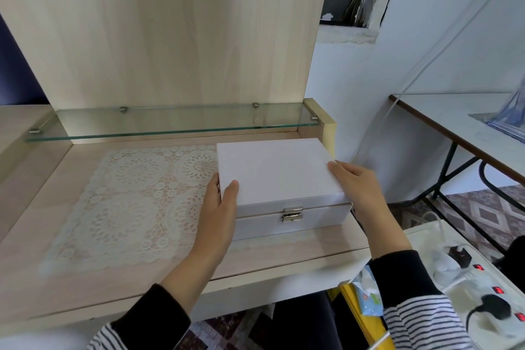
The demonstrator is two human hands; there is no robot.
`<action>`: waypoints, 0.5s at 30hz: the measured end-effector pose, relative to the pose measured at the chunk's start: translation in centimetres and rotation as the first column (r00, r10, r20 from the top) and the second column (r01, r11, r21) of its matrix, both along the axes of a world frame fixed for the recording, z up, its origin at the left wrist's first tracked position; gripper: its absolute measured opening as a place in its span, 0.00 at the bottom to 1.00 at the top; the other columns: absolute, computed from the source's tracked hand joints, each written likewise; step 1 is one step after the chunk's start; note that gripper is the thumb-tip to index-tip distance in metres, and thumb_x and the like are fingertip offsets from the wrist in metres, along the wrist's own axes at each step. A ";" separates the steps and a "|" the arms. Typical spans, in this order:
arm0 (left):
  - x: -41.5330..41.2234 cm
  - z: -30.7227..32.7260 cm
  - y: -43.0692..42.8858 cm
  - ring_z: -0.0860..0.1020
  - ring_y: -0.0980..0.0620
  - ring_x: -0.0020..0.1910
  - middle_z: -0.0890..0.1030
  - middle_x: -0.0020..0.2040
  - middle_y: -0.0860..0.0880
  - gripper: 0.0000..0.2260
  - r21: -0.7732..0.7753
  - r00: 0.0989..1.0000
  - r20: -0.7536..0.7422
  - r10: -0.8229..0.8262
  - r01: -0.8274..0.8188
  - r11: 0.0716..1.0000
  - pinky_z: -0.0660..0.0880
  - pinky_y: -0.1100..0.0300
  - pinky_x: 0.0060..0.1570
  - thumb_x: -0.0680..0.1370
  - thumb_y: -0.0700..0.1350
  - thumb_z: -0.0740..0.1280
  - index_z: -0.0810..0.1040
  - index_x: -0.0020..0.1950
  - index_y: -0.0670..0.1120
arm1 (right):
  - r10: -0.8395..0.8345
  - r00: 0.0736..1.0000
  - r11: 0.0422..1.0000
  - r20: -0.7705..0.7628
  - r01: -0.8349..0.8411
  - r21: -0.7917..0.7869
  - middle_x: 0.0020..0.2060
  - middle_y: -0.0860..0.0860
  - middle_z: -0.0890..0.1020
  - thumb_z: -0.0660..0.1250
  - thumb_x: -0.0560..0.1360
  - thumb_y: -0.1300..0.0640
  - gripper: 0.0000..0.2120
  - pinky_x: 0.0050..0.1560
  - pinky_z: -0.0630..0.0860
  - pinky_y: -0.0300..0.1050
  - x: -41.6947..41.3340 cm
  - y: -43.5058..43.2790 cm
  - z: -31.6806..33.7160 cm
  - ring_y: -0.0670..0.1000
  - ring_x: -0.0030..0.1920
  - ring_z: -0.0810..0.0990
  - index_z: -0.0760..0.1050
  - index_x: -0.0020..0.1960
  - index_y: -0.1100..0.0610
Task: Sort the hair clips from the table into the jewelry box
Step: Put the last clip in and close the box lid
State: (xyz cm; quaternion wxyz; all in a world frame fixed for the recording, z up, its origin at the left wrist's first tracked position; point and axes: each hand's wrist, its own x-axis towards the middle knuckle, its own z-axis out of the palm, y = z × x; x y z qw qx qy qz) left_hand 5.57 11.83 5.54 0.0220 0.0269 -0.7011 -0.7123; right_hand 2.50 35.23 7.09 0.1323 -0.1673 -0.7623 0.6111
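The left hand (217,209) and right hand (358,187) grip the shut jewelry box (277,172), fingers (336,168) curled round its sides. No clips show, so sorting seems not started.

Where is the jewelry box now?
Head view: the closed jewelry box stands right of centre on the table, between the left hand and right hand, overlapping the lace mat.

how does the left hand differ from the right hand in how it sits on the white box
The left hand grips the box at its front left corner, thumb on the lid. The right hand lies along the right edge, with a fingertip resting further back on the lid. The left hand covers part of the box's front face, while the right hand does not. Shared: both hold the shut box, one on each side.
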 end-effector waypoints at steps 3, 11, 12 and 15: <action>-0.1 -0.3 0.0 0.70 0.80 0.45 0.73 0.49 0.73 0.11 0.009 1.000 -0.003 0.000 0.000 1.000 0.65 0.72 0.46 0.82 0.49 0.57 0.67 0.57 0.67 | -0.004 1.000 0.999 -0.015 0.004 -0.038 0.45 0.51 0.85 0.68 0.74 0.53 0.07 0.56 0.76 0.52 -0.2 0.1 -0.4 0.55 0.51 0.82 0.83 0.49 0.52; -0.1 -1.2 -0.1 0.68 0.76 0.54 0.71 0.56 0.74 0.18 0.007 0.999 -0.040 0.026 -0.026 1.000 0.63 0.66 0.58 0.82 0.51 0.57 0.65 0.71 0.61 | -0.024 1.000 0.994 -0.019 0.022 -0.105 0.47 0.50 0.85 0.69 0.74 0.53 0.14 0.55 0.77 0.50 -0.6 0.3 -1.2 0.54 0.51 0.82 0.81 0.57 0.56; -0.1 -1.2 -0.1 0.68 0.77 0.54 0.70 0.56 0.74 0.18 0.006 0.999 -0.041 0.026 -0.025 1.000 0.63 0.66 0.58 0.82 0.51 0.57 0.65 0.72 0.61 | -0.024 1.000 0.994 -0.017 0.022 -0.111 0.47 0.49 0.85 0.69 0.74 0.53 0.14 0.54 0.77 0.49 -0.6 0.4 -1.3 0.53 0.51 0.82 0.81 0.57 0.56; 0.0 -1.3 -0.1 0.68 0.82 0.49 0.70 0.52 0.77 0.15 0.012 0.999 -0.042 0.019 -0.018 1.000 0.62 0.72 0.52 0.82 0.50 0.57 0.65 0.68 0.64 | -0.015 1.000 0.991 -0.019 0.012 -0.130 0.47 0.49 0.84 0.69 0.74 0.53 0.13 0.53 0.77 0.48 -0.6 0.5 -1.4 0.53 0.51 0.81 0.81 0.57 0.56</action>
